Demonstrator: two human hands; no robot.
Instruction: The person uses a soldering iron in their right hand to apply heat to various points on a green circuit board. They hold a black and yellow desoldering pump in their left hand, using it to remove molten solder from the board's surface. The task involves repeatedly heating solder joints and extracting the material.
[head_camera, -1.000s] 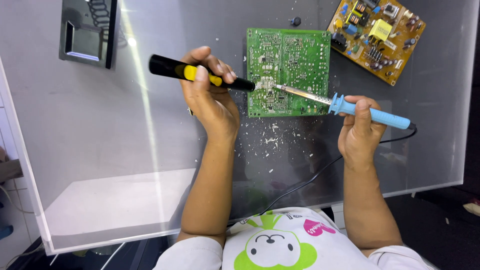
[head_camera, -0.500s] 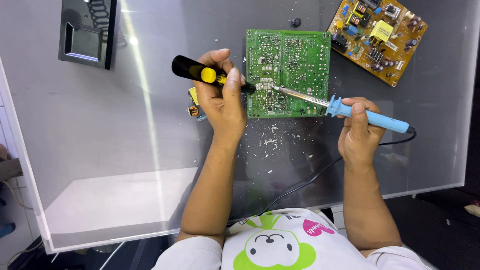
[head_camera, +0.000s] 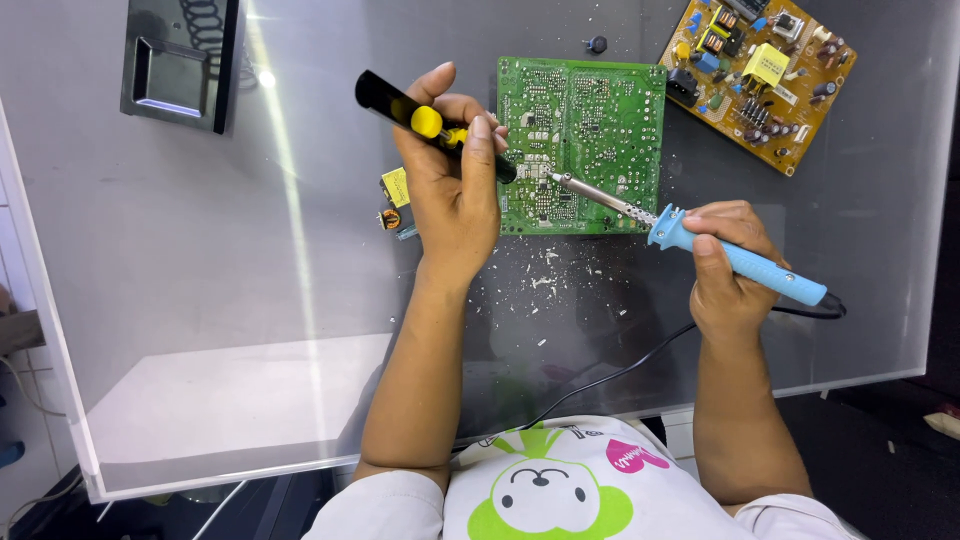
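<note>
Desoldering in progress: the right hand (head_camera: 735, 275) is gripping a blue soldering iron (head_camera: 690, 238) against the green circuit board (head_camera: 582, 145) lying solder-side up on the grey surface (head_camera: 200, 220), while the left hand (head_camera: 450, 180), fingers closed round a black-and-yellow suction pump (head_camera: 425, 122), is apparently bringing its nozzle beside the iron's tip, so steady alignment is needed.

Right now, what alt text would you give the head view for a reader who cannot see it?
A person's right hand holds a blue soldering iron with its tip on a green circuit board, while the left hand holds a black and yellow suction tool at the same spot. White flecks lie below the board on the grey table, and an orange circuit board sits at upper right.
</note>
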